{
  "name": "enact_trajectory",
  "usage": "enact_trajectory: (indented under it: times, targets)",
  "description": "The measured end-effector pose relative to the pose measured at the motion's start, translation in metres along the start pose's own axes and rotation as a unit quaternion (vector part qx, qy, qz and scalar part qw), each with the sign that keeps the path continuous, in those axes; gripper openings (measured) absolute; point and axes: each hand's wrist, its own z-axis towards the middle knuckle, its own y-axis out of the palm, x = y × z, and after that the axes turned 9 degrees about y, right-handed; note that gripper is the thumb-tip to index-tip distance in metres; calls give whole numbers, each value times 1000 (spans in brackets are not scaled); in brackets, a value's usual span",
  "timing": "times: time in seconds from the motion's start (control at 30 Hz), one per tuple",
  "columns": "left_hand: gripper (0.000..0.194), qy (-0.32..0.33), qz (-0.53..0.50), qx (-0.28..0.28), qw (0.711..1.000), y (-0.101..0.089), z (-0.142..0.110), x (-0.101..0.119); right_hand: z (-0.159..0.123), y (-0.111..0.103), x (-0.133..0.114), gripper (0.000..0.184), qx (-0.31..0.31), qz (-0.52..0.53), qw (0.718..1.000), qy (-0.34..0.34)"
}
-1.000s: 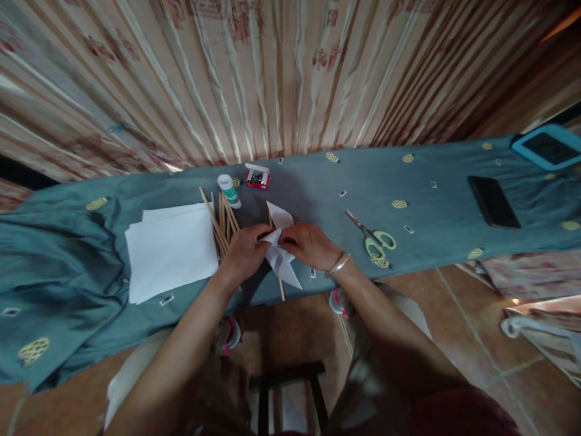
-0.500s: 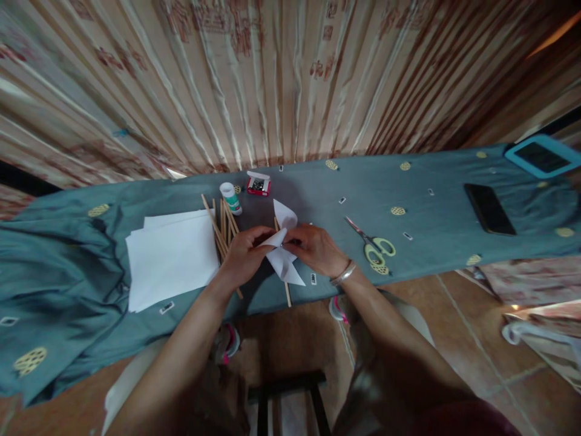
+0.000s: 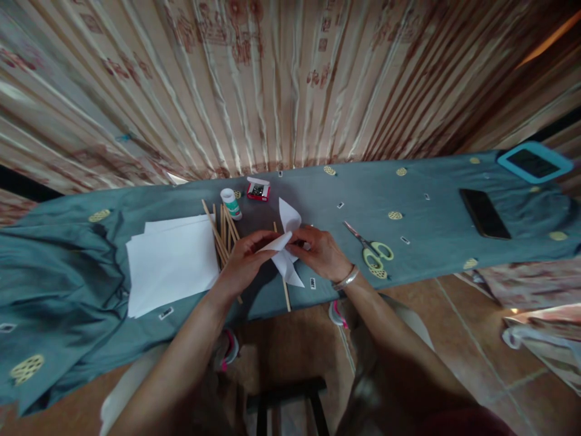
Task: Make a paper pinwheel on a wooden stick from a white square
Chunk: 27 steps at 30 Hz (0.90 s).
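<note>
A white paper pinwheel [image 3: 287, 266] with curled blades is held between my two hands over the table's front part. My left hand [image 3: 247, 257] pinches its left blade between thumb and fingers. At the pinwheel's centre, my right hand [image 3: 318, 248] closes on the paper from the right, its fingertips partly hidden behind a blade. Beneath the pinwheel lies a single wooden stick [image 3: 286, 295], its lower end pointing toward me. Just beyond my left hand are several more wooden sticks [image 3: 222, 233] in a loose bunch.
White paper sheets [image 3: 172, 263] are stacked at left. Behind the sticks stand a glue stick [image 3: 231, 204] and an open red box of small metallic pieces [image 3: 258, 190]. Green-handled scissors [image 3: 372, 251], a black phone [image 3: 485, 214] and a blue-framed tablet [image 3: 535, 162] lie right on the blue-green tablecloth [image 3: 436, 224].
The pinwheel has turned slightly in my hands, its upper blade shifting a little to the right. Both hands keep their hold, and the view has tilted slightly.
</note>
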Motion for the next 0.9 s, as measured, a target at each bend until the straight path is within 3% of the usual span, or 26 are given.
enact_trajectory:
  times: [0.43, 0.63, 0.9]
  targets:
    - [29, -14, -59, 12, 998, -3, 0, -7, -3, 0, 0, 9, 29, 49, 998, -6]
    - [30, -40, -94, 25, 994, 1, -2, -1, -4, -1, 3, 7, 50, 72, 996, 11]
    - [34, -66, -128, 28, 989, 1, -3, 1, -4, -2, 4, 7, 38, 72, 996, 30]
